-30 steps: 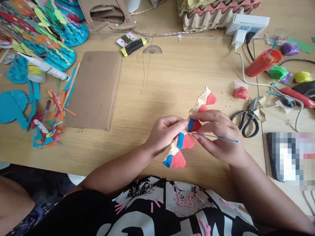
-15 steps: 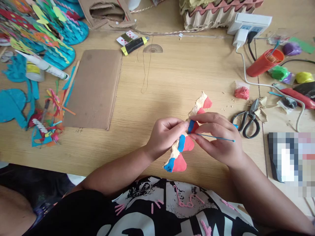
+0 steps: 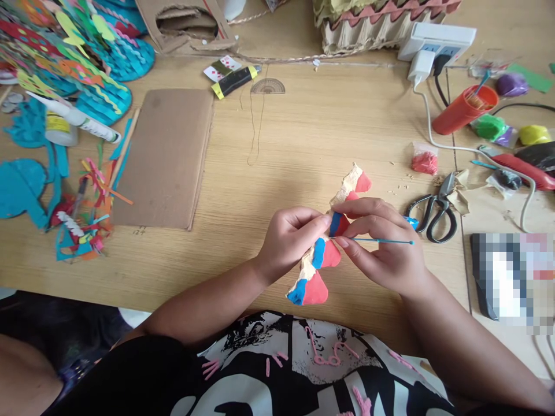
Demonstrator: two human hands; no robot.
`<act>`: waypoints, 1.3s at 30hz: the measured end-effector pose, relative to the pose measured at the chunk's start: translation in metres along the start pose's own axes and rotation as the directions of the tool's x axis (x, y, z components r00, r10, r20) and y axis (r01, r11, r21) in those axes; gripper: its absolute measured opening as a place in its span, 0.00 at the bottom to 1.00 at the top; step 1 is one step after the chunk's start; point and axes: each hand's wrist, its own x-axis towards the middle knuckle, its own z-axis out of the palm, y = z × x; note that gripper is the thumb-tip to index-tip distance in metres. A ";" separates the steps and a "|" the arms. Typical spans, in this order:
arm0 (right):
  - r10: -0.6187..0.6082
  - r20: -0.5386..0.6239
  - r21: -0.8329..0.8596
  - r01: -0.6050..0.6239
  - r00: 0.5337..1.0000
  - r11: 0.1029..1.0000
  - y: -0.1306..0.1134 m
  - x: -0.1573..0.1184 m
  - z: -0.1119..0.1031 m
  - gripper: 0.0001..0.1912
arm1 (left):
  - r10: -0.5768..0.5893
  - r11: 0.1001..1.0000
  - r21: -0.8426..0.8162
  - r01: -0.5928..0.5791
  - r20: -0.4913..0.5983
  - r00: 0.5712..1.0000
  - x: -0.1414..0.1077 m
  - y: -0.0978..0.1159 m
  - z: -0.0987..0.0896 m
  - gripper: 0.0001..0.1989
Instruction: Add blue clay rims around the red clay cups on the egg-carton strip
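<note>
My left hand (image 3: 292,237) is closed on a jagged strip of egg carton (image 3: 315,288), pinching it near its middle. Red and blue coating, which looks like soft clay, covers several of its peaks; the torn edge is bare and cream-coloured. In the fingers of my right hand (image 3: 385,245) is a thin blue stick (image 3: 405,242) with a small ball at its outer end. Its other tip touches or nearly touches the strip beside my left thumb, at the lower edge of a blue patch. Part of the strip is hidden behind my fingers.
Black-handled scissors (image 3: 441,211) lie right of my right hand, near a bag of red clay (image 3: 424,159). A red cup (image 3: 463,110) and power strip (image 3: 437,40) stand farther back. Cardboard (image 3: 162,156) and paper scraps (image 3: 82,231) are at left.
The blue stick has tilted to nearly level, and its tip has shifted slightly toward my left thumb. My left hand still holds the strip in the same place.
</note>
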 end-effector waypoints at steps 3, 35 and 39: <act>0.010 -0.004 0.003 -0.010 1.000 1.000 -0.001 0.000 0.000 0.08 | -0.008 1.000 0.002 0.008 0.001 1.000 -0.001 0.000 0.000 0.18; 0.030 -0.045 -0.077 -0.033 0.999 0.996 -0.004 -0.001 0.007 0.08 | -0.046 0.999 -0.002 0.046 0.005 0.999 -0.002 0.000 0.003 0.20; 0.053 -0.030 -0.063 -0.055 0.998 0.997 -0.005 -0.001 0.006 0.07 | -0.052 0.999 0.002 0.052 -0.001 0.999 -0.002 0.000 0.004 0.20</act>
